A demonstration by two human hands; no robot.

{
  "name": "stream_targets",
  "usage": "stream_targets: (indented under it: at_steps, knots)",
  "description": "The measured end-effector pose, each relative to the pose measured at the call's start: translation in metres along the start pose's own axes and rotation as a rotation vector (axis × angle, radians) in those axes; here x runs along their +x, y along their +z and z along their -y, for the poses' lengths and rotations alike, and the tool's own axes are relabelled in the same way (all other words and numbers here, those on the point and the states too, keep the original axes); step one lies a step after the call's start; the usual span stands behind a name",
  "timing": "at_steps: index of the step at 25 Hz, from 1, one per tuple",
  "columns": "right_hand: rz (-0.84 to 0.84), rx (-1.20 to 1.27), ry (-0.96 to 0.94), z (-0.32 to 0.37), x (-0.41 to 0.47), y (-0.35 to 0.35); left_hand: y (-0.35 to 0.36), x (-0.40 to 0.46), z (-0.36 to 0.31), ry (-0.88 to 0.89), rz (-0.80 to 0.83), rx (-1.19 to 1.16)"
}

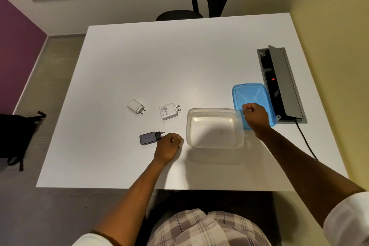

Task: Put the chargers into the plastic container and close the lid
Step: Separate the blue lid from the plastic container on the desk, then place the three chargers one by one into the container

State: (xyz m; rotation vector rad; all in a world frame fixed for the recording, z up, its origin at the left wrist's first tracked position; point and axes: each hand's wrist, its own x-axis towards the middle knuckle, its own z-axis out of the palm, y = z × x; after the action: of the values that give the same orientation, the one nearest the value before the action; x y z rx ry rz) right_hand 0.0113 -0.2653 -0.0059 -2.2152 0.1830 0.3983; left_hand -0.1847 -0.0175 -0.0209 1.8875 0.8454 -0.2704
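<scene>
A clear plastic container (214, 128) stands open and empty on the white table (139, 66). Its blue lid (250, 96) lies flat just right of it. My right hand (255, 116) is a closed fist resting over the lid's near left part, beside the container's right rim. Three chargers lie left of the container: a small white one (136, 106), a larger white one (169, 111), and a dark grey one (150, 138). My left hand (168, 145) is a closed fist on the table, right next to the grey charger's plug end, holding nothing.
An open grey socket box (283, 84) with a red light is set into the table at the right, and a black cable (305, 140) runs from it. A black office chair (187, 2) stands behind the far edge. A black bag (14, 136) lies on the floor at left.
</scene>
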Motion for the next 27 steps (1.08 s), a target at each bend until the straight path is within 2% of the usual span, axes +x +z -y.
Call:
stream_targets:
  at_steps: [4,7,12,16,22,25,27]
  knots:
    - [-0.027,0.055,-0.147,0.044,-0.019,0.025,-0.032,-0.003,0.023,-0.016,-0.061,0.000]
    - [0.029,0.123,-0.270,0.079,-0.044,0.062,-0.058,0.000,0.046,-0.021,-0.121,0.042]
    - [0.339,0.070,-0.291,0.116,-0.090,0.143,-0.096,0.012,0.087,-0.023,-0.196,0.030]
    - [0.529,-0.075,-0.169,0.104,-0.111,0.193,-0.112,0.025,0.104,-0.035,-0.221,0.070]
    - [0.415,-0.343,-0.088,0.092,-0.140,0.247,-0.121,0.045,0.122,0.018,-0.246,0.273]
    - [0.420,-0.419,-0.175,0.092,-0.152,0.272,-0.122,0.054,0.138,0.009,-0.138,0.511]
    - [0.441,-0.473,-0.220,0.089,-0.154,0.287,-0.120,0.059,0.145,0.035,-0.128,0.575]
